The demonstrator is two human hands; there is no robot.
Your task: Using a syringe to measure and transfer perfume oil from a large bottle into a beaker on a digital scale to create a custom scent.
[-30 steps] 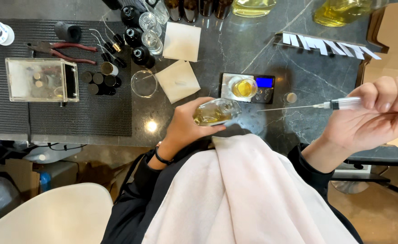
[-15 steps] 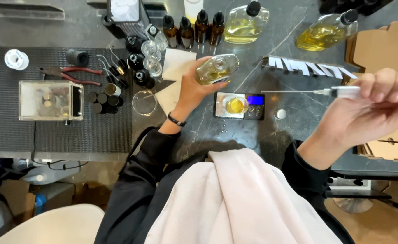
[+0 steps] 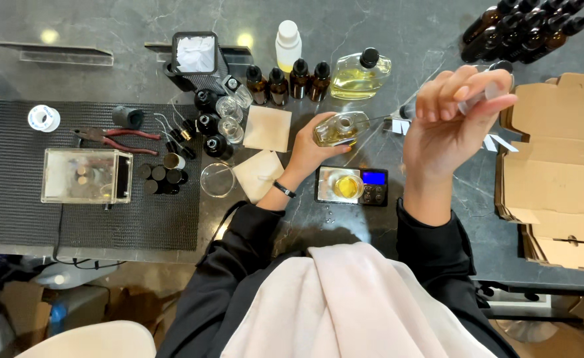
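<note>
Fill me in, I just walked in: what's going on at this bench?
A person seated at a dark stone table holds a small clear bottle of yellow liquid in the left hand, tilted. The right hand holds a syringe beside it. Below sits a small scale carrying a dish of yellow liquid.

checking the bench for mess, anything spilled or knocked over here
No clear spill. A few small shiny drops or glints lie on the dark stone counter just in front of the small digital scale. The left hand holds the clear glass bottle tilted.
</note>
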